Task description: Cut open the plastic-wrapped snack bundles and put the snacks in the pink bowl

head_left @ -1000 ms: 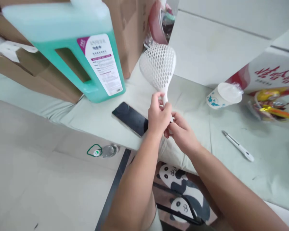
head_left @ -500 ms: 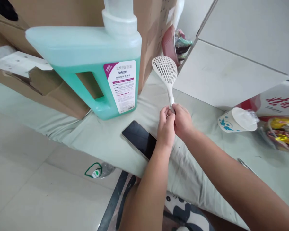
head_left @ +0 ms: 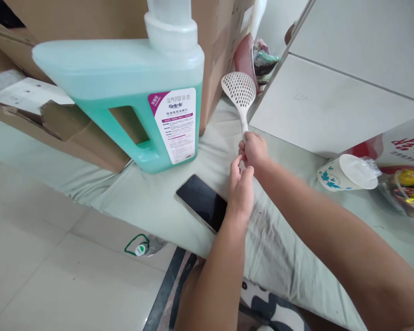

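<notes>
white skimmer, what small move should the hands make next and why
I'd probably ease the left hand back a little while the right hand holds the white skimmer. The right is closed around its handle; the left sits just below, thumb and fingers parted.

One skimmer [head_left: 239, 91], off-white, prob. plastic: wide rounded head w/ lots of small holes, solid rim, narrow neck into a slim handle [head_left: 244, 126]. It's in one pc. as far as I can see. Held in the right hand [head_left: 255, 149], approx. mid-table, head up & away from the person, leaning a bit left; handle's lower pt. is hidden in the fist, so can't see its end.
</notes>
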`<action>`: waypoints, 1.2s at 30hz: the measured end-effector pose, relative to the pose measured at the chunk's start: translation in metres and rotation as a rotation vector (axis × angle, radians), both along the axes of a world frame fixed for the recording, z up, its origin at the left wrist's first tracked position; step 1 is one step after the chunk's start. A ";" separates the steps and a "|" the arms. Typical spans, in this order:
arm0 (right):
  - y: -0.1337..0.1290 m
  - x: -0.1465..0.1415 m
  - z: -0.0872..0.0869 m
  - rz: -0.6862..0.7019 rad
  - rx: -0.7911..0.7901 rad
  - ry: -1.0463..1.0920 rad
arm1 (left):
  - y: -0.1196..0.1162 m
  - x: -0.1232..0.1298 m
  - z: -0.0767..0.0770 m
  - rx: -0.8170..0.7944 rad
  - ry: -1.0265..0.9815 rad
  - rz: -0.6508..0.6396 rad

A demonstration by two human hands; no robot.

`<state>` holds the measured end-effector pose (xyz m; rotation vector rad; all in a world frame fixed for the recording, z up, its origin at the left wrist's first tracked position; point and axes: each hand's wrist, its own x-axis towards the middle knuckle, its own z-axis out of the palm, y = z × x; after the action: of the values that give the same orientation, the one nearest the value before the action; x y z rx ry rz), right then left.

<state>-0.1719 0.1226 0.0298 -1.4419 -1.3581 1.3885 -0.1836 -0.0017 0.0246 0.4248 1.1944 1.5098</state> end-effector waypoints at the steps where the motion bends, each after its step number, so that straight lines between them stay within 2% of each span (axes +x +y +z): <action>1: 0.007 -0.006 0.004 -0.044 -0.017 0.025 | -0.001 0.001 0.000 -0.010 0.001 -0.005; 5: 0.032 -0.024 0.016 -0.148 -0.090 0.085 | -0.002 0.004 -0.001 -0.046 -0.004 -0.034; 9: 0.043 -0.031 0.020 -0.190 -0.139 0.106 | -0.002 0.003 -0.002 -0.053 0.016 -0.051; 19: 0.039 -0.025 0.007 -0.218 -0.229 0.094 | -0.002 0.001 0.000 -0.071 0.001 -0.054; 30: 0.038 -0.023 0.014 -0.228 -0.260 0.102 | -0.003 0.006 -0.001 -0.041 0.008 -0.066; 36: 0.033 -0.017 0.011 -0.193 -0.320 0.103 | -0.003 0.006 0.002 -0.048 -0.015 -0.052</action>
<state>-0.1889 0.1558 0.0407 -1.6328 -0.9335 1.5777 -0.1780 -0.0044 0.0268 0.4088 1.1971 1.4340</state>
